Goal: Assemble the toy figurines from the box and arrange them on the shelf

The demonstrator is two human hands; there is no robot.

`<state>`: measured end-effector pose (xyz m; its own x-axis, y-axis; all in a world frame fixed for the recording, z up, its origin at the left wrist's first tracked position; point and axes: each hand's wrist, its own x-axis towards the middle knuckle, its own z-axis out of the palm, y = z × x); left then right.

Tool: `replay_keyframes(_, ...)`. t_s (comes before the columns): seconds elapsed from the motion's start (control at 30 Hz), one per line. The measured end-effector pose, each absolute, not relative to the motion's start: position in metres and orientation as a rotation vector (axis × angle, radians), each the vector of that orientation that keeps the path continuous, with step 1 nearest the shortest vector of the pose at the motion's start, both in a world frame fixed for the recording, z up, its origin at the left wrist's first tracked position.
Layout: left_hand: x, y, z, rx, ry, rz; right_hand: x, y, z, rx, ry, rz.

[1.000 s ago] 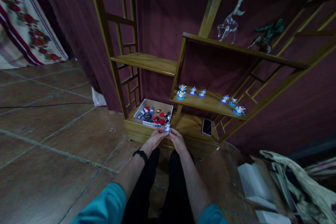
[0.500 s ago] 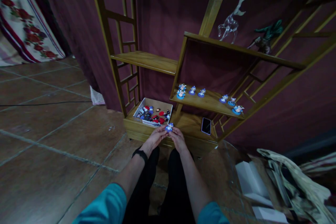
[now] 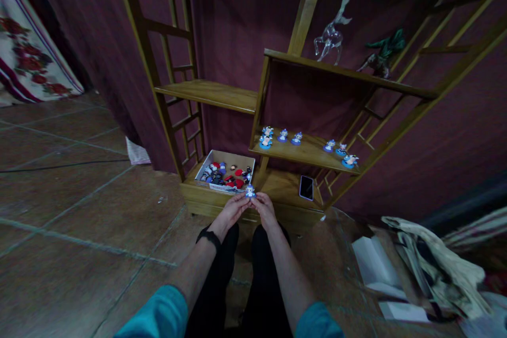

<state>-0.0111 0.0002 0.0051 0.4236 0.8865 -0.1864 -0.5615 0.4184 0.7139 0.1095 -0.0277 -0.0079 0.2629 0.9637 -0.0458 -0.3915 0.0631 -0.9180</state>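
Observation:
Between my two hands is a small figurine (image 3: 250,191), white and purple-blue on a purple base, held upright. My left hand (image 3: 233,208) grips it from the left, and my right hand (image 3: 264,207) from the right; the fingers of both are closed at its base. Just behind it, on the bottom board, a white cardboard box (image 3: 203,166) contains many jumbled figurines in red, blue and black. On the middle shelf (image 3: 312,156) stand several similar figurines: a purple-based one (image 3: 297,138) near the middle, a blue-based one (image 3: 265,142) at the left end.
A phone (image 3: 306,188) lies on the bottom board at right. Higher up stand a clear glass horse figure (image 3: 331,39) and a dark green statue (image 3: 384,55). White boxes (image 3: 376,261) and a crumpled pale cloth (image 3: 443,264) lie on the floor at right.
The figurine between my hands has turned and now stands more upright. Both hands stay on it. The camera view has shifted slightly, so the shelf appears further left.

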Motion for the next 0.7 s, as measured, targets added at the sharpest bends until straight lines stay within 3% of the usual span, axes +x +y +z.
replay_keyframes(0.47, -0.01, -0.001, 0.008, 0.763, 0.663, 1.018, 0.121, -0.038, 0.003, -0.955, -0.702, 1.32)
replay_keyframes(0.7, 0.002, -0.007, 0.012, 0.91, 0.631, 0.933, 0.14, -0.046, 0.011, -1.002, -0.755, 1.252)
